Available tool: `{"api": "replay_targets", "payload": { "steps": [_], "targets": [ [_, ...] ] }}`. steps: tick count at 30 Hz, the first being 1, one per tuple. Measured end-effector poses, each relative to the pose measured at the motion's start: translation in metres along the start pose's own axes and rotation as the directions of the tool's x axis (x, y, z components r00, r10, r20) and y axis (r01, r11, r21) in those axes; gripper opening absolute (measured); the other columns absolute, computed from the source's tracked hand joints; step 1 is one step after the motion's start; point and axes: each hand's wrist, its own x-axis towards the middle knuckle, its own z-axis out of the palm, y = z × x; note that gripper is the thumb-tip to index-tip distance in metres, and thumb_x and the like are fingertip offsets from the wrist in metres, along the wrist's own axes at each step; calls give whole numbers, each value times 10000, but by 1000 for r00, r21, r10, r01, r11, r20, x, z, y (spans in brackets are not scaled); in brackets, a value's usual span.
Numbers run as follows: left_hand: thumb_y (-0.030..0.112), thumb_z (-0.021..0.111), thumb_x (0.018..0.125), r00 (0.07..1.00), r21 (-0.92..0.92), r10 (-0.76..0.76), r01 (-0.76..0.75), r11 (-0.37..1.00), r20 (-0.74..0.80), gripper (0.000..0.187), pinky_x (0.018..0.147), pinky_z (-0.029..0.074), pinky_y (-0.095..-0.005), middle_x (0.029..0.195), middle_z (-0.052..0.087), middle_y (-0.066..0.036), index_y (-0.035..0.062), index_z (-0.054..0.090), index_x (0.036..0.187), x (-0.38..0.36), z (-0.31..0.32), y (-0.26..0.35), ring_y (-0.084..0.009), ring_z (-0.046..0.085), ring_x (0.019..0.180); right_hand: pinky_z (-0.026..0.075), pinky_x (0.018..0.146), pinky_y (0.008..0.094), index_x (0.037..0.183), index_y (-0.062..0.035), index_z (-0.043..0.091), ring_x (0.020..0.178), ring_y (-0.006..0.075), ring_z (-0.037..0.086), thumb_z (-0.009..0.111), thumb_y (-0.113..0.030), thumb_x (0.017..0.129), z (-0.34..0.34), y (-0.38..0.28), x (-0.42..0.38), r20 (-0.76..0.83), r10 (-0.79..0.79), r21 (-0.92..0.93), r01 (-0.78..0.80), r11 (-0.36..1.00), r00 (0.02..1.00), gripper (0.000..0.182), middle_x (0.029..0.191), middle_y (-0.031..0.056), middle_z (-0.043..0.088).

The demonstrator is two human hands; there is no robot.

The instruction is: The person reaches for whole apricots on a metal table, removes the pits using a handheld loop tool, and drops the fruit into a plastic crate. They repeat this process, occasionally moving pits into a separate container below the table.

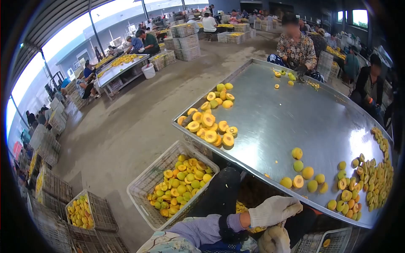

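My left hand [274,211], in a whitish work glove, reaches across from a purple striped sleeve, below the near edge of the metal table. Its fingers are bent and pressed together; whatever they hold is hidden. Just beneath it, at the bottom of the view, my right hand [274,240] is curled in a soiled glove, its contents also out of sight. Yellow fruit pieces [240,207] show below and behind the left hand. Nearest on the table are loose whole and halved yellow-green fruits [307,172], which look like apricots or peaches.
A metal table [265,114] with a raised rim bears cut fruit halves [206,120] at left and a pile [379,181] at right. A crate of fruit [179,185] stands beside my leg. Across the table a person in a patterned shirt [297,48] works; another sits at right.
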Motion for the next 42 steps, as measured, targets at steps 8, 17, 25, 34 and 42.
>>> {"api": "replay_targets", "payload": {
  "steps": [8, 17, 25, 34, 42],
  "targets": [
    [171, 659, 893, 908, 56, 413, -410, 910, -63, 144, 690, 529, -317, 918, 652, -83, 69, 648, 994, -5, 1, 2, -297, 651, 785, 446, 542, 278, 927, -2, 620, 618, 157, 567, 590, -223, 894, 54, 41, 27, -394, -812, -545, 602, 583, 430, 225, 724, 54, 588],
    [407, 395, 1035, 985, -938, -41, 173, 300, 168, 446, 738, 536, -334, 1019, 627, -144, -4, 547, 1119, -16, 23, -14, -231, 653, 804, 405, 524, 187, 889, -23, 589, 573, 107, 529, 592, -106, 879, 33, -12, -12, 125, 129, 390, -168, 905, 984, 83, 722, 12, 555],
    [334, 468, 1011, 908, -292, -124, 2, 957, -400, 367, 746, 535, -306, 1011, 652, -136, -4, 605, 1062, -16, -57, -38, -215, 668, 799, 434, 592, 210, 986, -24, 576, 656, 79, 539, 601, -159, 900, -7, -6, 7, 465, -69, 404, -142, 904, 883, 162, 775, 8, 563],
    [258, 687, 846, 975, 487, 94, 16, 873, -199, 304, 888, 492, -356, 1134, 628, -167, 50, 650, 1065, 38, -55, -90, -308, 614, 1052, 421, 556, 247, 875, -53, 598, 608, 77, 516, 625, -320, 902, 10, -26, 29, 213, 124, -255, -67, 965, 969, 269, 737, 4, 581],
    [425, 632, 777, 980, 782, -193, 152, 605, -41, 513, 960, 459, -417, 1242, 560, -125, 144, 610, 1206, 152, -7, -141, -307, 557, 1121, 393, 509, 243, 841, -49, 572, 527, 75, 487, 589, -328, 901, -6, -36, 21, -36, 38, -132, -43, 990, 999, 286, 617, -10, 537]
  ]
}}
